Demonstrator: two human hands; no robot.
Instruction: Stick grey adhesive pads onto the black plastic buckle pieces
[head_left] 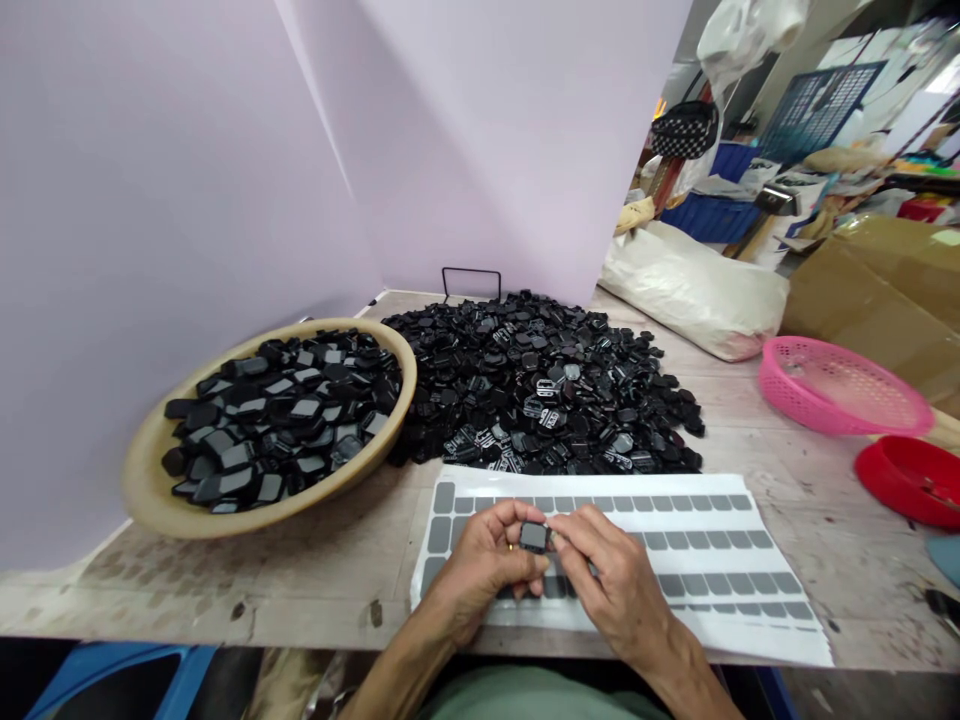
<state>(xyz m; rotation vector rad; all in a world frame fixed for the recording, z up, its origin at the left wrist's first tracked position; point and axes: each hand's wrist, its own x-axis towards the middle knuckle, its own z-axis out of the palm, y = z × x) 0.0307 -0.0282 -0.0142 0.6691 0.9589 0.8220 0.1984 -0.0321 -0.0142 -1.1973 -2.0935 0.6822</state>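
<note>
A small black piece with a grey face (pixel 534 537) is between my two hands, over a white sheet (pixel 780 640) bearing rows of grey stickers. My left hand (pixel 491 560) grips the piece by its edges from the left. The fingertips of my right hand (pixel 611 570) are pinched together at the piece's right edge; whether they hold anything else is too small to tell. Behind the sheet spreads a large heap of black pieces (pixel 525 390). On the left, a beige basin (pixel 390 440) holds many black pieces with grey faces.
A pink basket (pixel 840 390) and a red bowl (pixel 911 480) stand on the right side of the table. Behind them are a cardboard box (pixel 877 290) and a white sack (pixel 697 290). A thin black wire stand (pixel 471 271) rises behind the heap, near the pale wall.
</note>
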